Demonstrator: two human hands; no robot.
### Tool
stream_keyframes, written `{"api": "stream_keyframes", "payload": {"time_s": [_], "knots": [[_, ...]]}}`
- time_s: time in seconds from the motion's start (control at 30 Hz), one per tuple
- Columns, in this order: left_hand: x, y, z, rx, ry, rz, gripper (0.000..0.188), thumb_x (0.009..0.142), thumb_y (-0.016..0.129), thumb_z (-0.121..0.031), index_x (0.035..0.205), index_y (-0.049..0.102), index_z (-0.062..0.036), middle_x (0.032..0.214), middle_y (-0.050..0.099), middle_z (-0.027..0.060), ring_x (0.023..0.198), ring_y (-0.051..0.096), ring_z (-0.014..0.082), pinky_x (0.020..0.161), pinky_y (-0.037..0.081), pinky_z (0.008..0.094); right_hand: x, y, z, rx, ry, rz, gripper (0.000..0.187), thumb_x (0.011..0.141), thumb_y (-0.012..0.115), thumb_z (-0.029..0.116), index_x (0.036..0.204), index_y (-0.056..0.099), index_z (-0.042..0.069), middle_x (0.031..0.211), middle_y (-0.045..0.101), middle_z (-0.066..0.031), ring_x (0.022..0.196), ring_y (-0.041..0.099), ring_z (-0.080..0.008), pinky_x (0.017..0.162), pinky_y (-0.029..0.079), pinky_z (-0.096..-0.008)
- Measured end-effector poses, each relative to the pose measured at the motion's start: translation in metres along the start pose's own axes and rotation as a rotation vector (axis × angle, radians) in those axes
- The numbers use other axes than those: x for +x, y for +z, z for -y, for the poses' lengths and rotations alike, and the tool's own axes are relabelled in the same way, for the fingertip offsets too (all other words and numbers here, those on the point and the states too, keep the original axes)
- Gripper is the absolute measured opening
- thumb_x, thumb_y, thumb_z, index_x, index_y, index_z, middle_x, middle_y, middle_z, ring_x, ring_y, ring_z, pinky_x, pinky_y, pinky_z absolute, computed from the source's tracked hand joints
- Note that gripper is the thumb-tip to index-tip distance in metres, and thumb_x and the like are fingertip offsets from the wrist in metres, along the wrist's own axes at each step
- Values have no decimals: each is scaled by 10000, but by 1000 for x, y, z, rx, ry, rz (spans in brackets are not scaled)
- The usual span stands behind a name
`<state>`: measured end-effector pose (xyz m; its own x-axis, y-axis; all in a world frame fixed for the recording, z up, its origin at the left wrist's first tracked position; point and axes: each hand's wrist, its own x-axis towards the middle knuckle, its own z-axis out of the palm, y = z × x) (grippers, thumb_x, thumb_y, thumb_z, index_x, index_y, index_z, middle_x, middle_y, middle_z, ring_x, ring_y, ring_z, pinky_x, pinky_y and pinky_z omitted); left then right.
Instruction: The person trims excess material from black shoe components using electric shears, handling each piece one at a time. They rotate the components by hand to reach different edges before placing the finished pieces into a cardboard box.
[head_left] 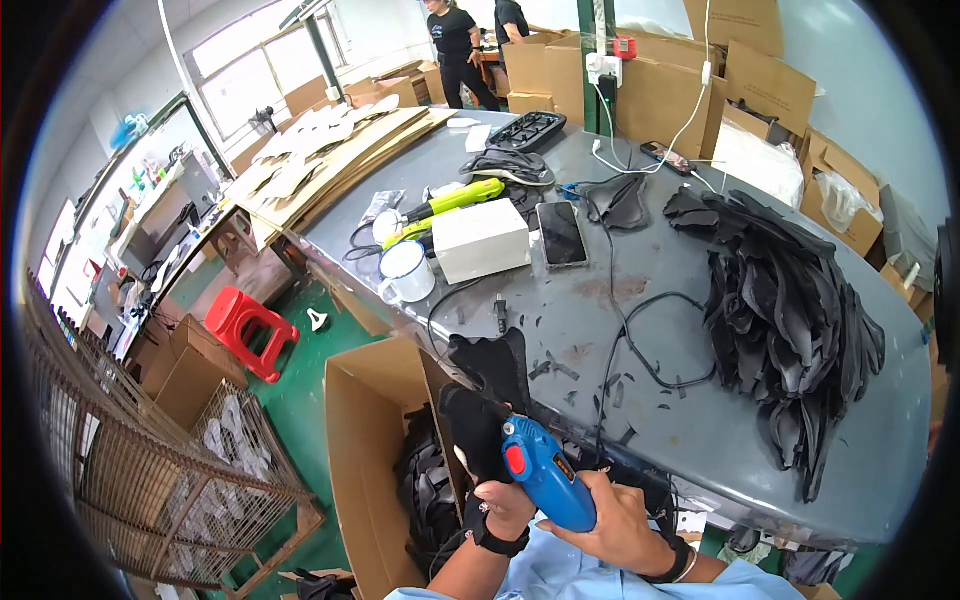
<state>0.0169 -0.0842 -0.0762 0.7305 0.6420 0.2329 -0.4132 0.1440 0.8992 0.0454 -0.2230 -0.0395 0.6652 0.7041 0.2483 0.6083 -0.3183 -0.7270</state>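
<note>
In my right hand (625, 525) is a blue handheld power tool (548, 475) with a red button on its side, the fingers wrapped round its body. Its working end points away from me, against black material at the table's near edge. My left hand (505, 508) is closed on a black, soft-looking cut piece (492, 365), its bare thumb near the tool. Dark covering or material hides most of the left fingers. Small black offcuts (560, 368) lie on the grey table (660, 440) just beyond. Below the left hand, an open cardboard box (352, 450) holds several black pieces.
A heap of black pieces (790, 310) covers the table's right side. Further back are a white box (482, 242), a mug (406, 272), a phone (562, 235), a bicycle saddle (618, 202) and loose cables. A red stool (250, 330) and wire cage (190, 480) stand left; two people stand far off.
</note>
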Motion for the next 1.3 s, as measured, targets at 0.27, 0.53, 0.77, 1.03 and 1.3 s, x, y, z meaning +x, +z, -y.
{"api": "stream_keyframes", "payload": {"time_s": [0.27,0.53,0.77,1.03,1.3], "knots": [[-20,-29,48,-8,73,-72,1018,720,349,-838,1343,361,-33,1233,479,71,1069,513,176,905,436,321,6,-6,10,-15,-40,-15,646,667,825,382,1040,488,-24,742,640,-148,605,666,-273,564,519,-339],[-11,-30,2,195,132,-191,526,899,555,-483,1075,541,12,977,615,92,876,600,162,806,486,281,36,-38,3,63,100,-109,652,695,802,376,1094,466,-16,760,644,-173,671,670,-324,629,532,-380],[-8,-2,-28,473,449,-228,373,929,521,-335,1023,548,25,1020,599,178,842,589,189,726,469,304,59,-48,-7,530,278,-185,569,681,823,171,1103,472,18,833,569,-23,698,566,-87,643,487,-260],[-43,27,-4,-226,-112,120,470,880,562,-423,978,581,36,965,583,95,996,550,205,890,421,354,58,-51,15,937,327,-144,463,739,781,208,1047,489,23,811,533,-17,770,525,-93,681,441,-251],[-16,32,-30,-578,-101,67,429,936,509,-428,1197,469,-91,1219,521,66,1099,532,213,982,405,436,54,-50,-6,975,305,-216,516,762,787,243,1073,448,8,810,572,-28,740,566,-82,634,477,-229]]}}
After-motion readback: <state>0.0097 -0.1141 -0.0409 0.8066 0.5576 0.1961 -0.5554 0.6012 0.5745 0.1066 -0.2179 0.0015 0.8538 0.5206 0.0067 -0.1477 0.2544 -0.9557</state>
